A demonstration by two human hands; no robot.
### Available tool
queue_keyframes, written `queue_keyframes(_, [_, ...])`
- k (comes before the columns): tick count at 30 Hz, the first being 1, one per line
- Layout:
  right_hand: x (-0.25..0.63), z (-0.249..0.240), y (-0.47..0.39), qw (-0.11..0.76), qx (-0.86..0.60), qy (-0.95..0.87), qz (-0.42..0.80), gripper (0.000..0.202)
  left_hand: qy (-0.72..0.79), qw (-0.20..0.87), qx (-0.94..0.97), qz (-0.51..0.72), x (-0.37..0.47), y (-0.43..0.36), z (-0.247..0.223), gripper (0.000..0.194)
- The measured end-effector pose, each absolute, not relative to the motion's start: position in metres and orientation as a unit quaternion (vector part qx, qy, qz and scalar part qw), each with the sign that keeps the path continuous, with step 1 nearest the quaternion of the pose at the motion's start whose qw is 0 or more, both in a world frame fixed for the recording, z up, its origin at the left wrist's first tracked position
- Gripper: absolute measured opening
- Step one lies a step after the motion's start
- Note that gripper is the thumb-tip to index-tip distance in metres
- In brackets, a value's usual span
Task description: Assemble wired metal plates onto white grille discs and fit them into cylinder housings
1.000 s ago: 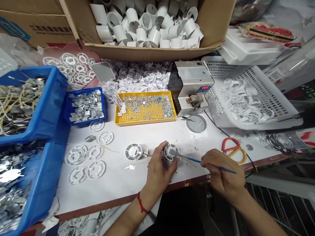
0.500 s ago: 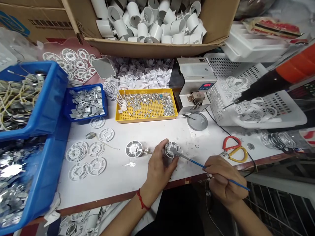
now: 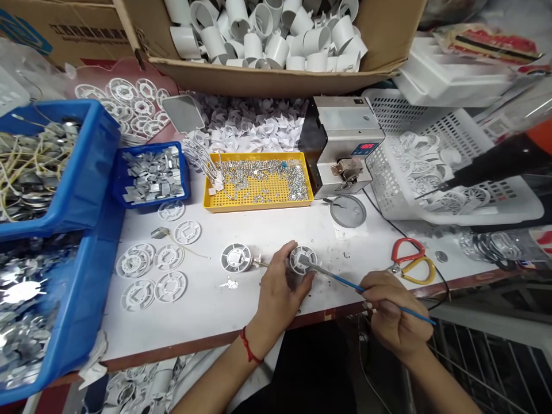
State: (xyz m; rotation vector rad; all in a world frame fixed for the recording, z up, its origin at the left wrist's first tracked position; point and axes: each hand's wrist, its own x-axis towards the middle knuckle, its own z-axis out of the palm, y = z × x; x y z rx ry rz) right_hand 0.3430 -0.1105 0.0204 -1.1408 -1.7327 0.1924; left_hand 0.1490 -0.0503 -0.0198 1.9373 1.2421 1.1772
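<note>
White round fitting (image 3: 296, 261) gripped between left fingers (image 3: 283, 253); right fingers (image 3: 382, 288) clasp blue brush (image 3: 345, 281), tip at fitting.

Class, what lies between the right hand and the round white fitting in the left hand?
In the head view, a blue-handled brush spans that stretch: the right hand grips it, and its grey tip is over the round white fitting.
</note>
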Motion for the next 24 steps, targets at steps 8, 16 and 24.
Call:
queue_keyframes(8, [0.3517, 0.0214, -0.1077, 0.488, -0.45, -0.746, 0.054, 0.02, 0.46, 0.272, 0.722, 0.439, 0.1492, -0.0499, -0.0201, 0.059])
queue_keyframes(16, [0.3494, 0.0188, -0.1069, 0.512, -0.467, -0.72, 0.029, 0.021, 0.454, 0.273, 0.722, 0.445, 0.1493, -0.0496, -0.0219, 0.059])
queue_keyframes(24, [0.3447, 0.0189, -0.1074, 0.524, -0.482, -0.7, 0.058, 0.022, 0.457, 0.28, 0.721, 0.44, 0.1492, -0.0503, -0.0199, 0.059])
